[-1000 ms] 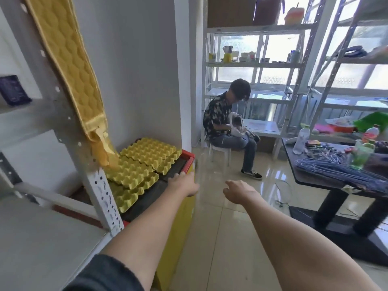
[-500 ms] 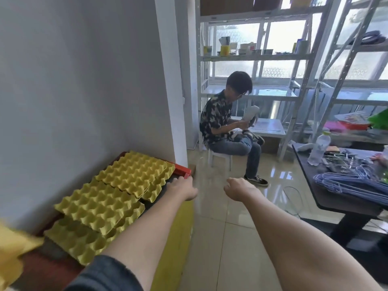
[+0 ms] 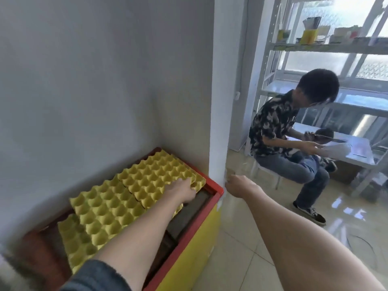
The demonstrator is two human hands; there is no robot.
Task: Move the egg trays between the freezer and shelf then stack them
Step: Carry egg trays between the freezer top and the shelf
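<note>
Three yellow egg trays lie overlapping in a row on the red-rimmed chest freezer against the grey wall. The far tray is nearest the wall corner, a middle tray overlaps it, and a near tray lies lowest. My left hand rests on the front edge of the far tray, fingers curled down onto it; whether it grips the tray is unclear. My right hand hovers past the freezer's right corner, beside the white pillar, loosely curled and holding nothing.
A white pillar stands right behind the freezer's far corner. A person sits on a stool beyond it, holding papers. Metal shelving with small items lines the windows. The tiled floor stretches to the right of the freezer.
The view has swung closer to the freezer and the shelf upright has left the frame. My left hand has gone from the freezer's rim onto the far tray. My right hand moved up beside the pillar.
</note>
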